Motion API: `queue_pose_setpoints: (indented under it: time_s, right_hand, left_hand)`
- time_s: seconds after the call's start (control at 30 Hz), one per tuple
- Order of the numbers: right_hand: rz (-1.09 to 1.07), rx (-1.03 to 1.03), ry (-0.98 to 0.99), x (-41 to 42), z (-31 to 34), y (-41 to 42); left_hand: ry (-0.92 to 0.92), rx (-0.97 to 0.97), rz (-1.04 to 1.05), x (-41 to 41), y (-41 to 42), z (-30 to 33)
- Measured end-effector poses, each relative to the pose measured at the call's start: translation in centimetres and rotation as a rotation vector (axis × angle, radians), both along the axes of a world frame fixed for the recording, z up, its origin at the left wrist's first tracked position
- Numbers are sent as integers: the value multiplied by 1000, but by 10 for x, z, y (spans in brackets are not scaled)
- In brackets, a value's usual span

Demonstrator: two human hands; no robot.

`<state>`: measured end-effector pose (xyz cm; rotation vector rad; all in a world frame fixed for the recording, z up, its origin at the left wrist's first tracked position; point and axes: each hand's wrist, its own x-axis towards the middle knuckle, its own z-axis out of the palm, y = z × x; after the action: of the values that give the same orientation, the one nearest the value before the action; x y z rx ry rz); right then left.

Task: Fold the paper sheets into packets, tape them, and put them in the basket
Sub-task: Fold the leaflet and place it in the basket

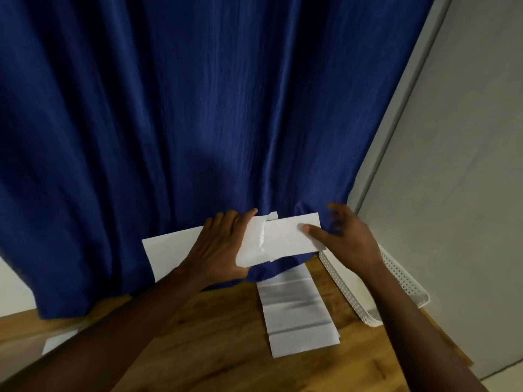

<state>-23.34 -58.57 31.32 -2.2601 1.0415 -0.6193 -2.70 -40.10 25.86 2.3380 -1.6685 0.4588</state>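
Two hands are holding a folded packet (278, 239) at frame centre, against the blue curtain (198, 108): left hand (218, 250) gripping its left end, right hand (348, 239) pinching the right. Tape strip (263, 236) is crossing it. White basket (407, 281) is sitting lower right on the wooden table (226, 349), creased sheet (297, 309) beside it.

Head cam, close, looks fwd-down over table (226, 349) toward curtain (198, 108).
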Motion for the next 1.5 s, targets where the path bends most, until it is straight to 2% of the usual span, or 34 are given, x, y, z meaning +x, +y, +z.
queue_pose_setpoints:
  time_s: [0.07,0.17,0.33,0.53,0.8,0.87,0.9,1.0,1.07,1.17,1.27,1.37,1.43,1.5]
  right_hand:
    - [11,315,-119,-4,-6,-1]
    - [53,490,-231,-3,-11,8]
    - [114,368,-236,13,-15,26]
    - [228,320,-223,35,-23,37]
    - [222,197,84,51,-10,48]
    - [283,244,44,51,-10,48]
    - [320,292,-43,51,-12,48]
    - [280,441,-473,47,-15,49]
    - [188,563,-659,45,-18,52]
    - [253,724,-570,49,-20,65]
    - [248,667,-500,62,-24,73]
    - [175,656,-573,67,-23,64]
    - [200,661,-542,67,-20,56]
    - [287,692,-483,67,-18,54]
  left_hand:
    - [-19,-7,37,6,2,2]
    - [-36,-20,34,9,1,6]
    - [-45,-52,0,-1,-7,10]
    - [-27,-86,-53,-17,-16,12]
    - [-46,-116,-9,-27,-23,6]
    - [-26,-126,10,-26,-22,3]
    - [-6,-134,21,-26,-20,4]
    - [167,-181,86,-23,-13,7]
    - [352,-230,159,-18,-11,8]
    - [466,-302,241,-24,-12,8]
    - [571,-364,210,-36,-14,8]
    - [925,-400,147,-30,-8,16]
    - [1164,-521,111,-20,-2,22]
    - [1235,-605,75,-9,5,26]
